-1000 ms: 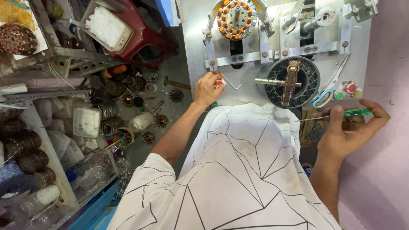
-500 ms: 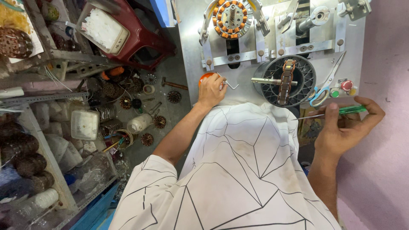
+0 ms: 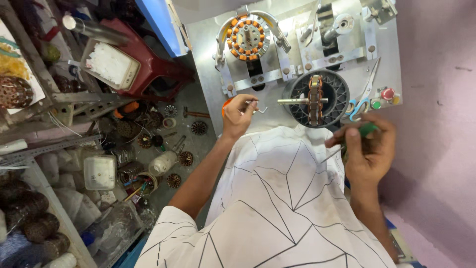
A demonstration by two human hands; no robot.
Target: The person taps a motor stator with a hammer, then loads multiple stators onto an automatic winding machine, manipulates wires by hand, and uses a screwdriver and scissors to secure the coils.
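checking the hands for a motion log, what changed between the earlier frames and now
The right hand, gripping the green-handled tool, drew in from the bench's right side toward the black round holder. The left hand kept its place at the small metal hook by the orange piece. The scissors and the wound stator did not move.

Matt grey metal baseplate point(image 3: 208, 44); glossy green plastic tool handle point(image 3: 367, 130).

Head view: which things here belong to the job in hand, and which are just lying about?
In hand:
left hand on a metal hook
right hand holding a green-handled tool
wound core on the black holder

Lying about:
scissors
white bottle
red stool
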